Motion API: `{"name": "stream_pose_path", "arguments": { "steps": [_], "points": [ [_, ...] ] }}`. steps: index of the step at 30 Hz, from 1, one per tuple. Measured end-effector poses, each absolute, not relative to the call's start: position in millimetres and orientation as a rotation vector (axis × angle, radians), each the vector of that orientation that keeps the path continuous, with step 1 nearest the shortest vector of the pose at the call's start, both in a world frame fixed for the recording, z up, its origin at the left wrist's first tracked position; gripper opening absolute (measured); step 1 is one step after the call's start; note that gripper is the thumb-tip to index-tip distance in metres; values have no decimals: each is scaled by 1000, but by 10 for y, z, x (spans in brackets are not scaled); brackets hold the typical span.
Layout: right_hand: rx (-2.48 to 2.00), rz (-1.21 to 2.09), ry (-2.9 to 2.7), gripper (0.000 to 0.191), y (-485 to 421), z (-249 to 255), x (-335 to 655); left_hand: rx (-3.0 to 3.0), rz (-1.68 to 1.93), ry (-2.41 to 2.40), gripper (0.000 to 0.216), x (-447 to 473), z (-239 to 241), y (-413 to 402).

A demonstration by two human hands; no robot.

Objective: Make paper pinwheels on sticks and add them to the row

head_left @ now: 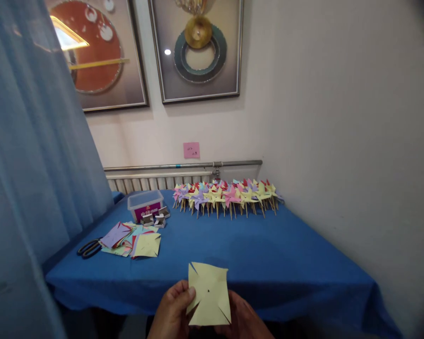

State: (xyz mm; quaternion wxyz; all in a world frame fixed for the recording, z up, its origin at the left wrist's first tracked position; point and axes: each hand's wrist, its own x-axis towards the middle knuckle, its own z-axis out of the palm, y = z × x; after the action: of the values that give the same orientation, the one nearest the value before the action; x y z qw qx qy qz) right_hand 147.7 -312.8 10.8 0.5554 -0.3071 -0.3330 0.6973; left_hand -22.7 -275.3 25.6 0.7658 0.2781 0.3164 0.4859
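I hold a pale yellow paper square [209,294] upright in front of me, cut in from its corners and with a small dark hole at its middle. My left hand [172,311] pinches its left edge with the thumb on the front. My right hand [245,320] sits behind its lower right part, fingers mostly hidden by the paper. Both hands hover just before the near edge of the blue table [254,254].
A row of several finished paper pinwheels on sticks [226,195] lines the far edge. Left of centre lie a stack of coloured paper squares [132,239], black scissors [89,248], a clear plastic box [145,204] and small metal clips [155,217]. A blue curtain [28,155] hangs at left.
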Motion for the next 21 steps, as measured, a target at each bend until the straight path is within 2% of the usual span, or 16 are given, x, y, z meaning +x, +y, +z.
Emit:
{"name": "stream_pose_path", "arguments": {
  "steps": [5,13,17,21],
  "points": [
    [-593,1711,-659,46,-3083,158,1367,670,1063,784,40,-140,154,-2781],
    [-772,1604,-576,51,-3105,46,1305,882,1184,1024,44,-94,103,-2770],
    [-787,1602,-511,47,-3148,112,1257,1101,1269,1165,29,-114,102,-2823],
    [-782,1629,-473,43,-3202,138,1226,1599,1399,1205,8,-186,86,-2885]
  ]
}}
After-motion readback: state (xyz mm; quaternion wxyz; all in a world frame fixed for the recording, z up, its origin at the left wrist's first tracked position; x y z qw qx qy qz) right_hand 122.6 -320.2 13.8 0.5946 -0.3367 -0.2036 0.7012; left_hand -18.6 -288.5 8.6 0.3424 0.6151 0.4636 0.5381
